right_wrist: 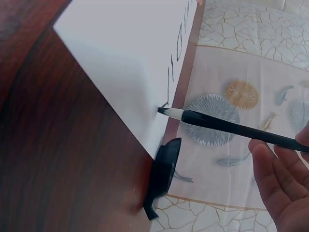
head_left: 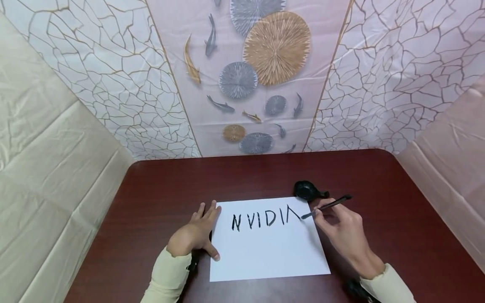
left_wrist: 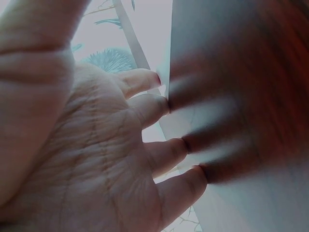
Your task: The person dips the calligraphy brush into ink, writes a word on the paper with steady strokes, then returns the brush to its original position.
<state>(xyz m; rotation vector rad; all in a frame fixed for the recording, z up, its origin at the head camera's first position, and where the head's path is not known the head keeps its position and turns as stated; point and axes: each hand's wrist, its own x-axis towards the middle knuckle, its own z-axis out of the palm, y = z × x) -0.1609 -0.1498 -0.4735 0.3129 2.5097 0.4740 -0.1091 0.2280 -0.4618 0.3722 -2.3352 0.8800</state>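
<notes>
A white sheet of paper (head_left: 269, 256) lies on the table with black brushed letters (head_left: 270, 218) reading "NVIDI" and then two slanted strokes that meet at the top. My right hand (head_left: 346, 235) pinches a black-handled ink brush (head_left: 335, 202). In the right wrist view the dark tip of the brush (right_wrist: 212, 122) touches the sheet at the foot of the last slanted stroke. With fingers spread, my left hand (head_left: 194, 235) rests at the left edge of the paper, its thumb on the sheet. The left wrist view shows that palm (left_wrist: 91, 145) and the fingertips against the surface.
A small black dish with a short handle (head_left: 306, 190) stands at the paper's top right corner, close to my right hand. The dark red-brown table (head_left: 170, 181) reaches back to a patterned cloth wall (head_left: 151, 84). Pale cloth panels (head_left: 45, 168) flank both sides.
</notes>
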